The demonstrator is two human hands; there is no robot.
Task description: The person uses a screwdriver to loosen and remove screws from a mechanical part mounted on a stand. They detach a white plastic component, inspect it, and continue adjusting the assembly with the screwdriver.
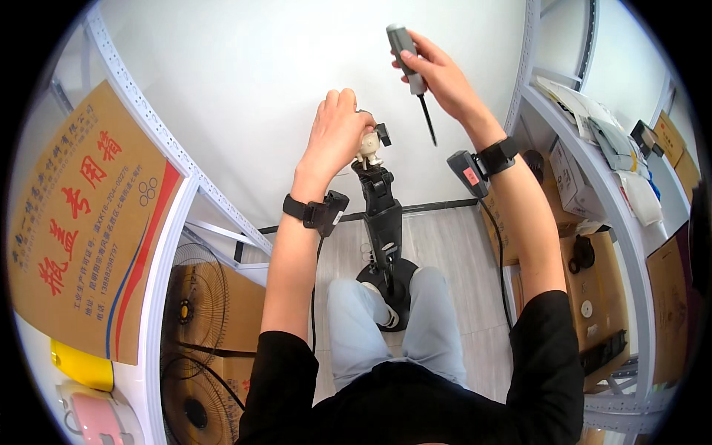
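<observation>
My right hand (437, 70) is closed round the grey handle of a screwdriver (401, 50), raised to the right of the stand. Its thin dark shaft slants downward, and the tip touches nothing. My left hand (337, 130) is closed on the cream-coloured part (368, 148) at the top of a black stand (383, 222); the fingers cover much of this part. A small black piece (383, 134) sticks out on its right side. The stand rises from a round black base (400, 289) between my legs.
Two wire fan grilles (194, 297) lean at the left by cardboard. A large printed cardboard piece (81, 222) sits on the left metal rack (159, 126). The right rack (564, 122) carries papers and bags, with boxes beneath. A white wall (259, 52) stands ahead. Cables hang from both wrist devices.
</observation>
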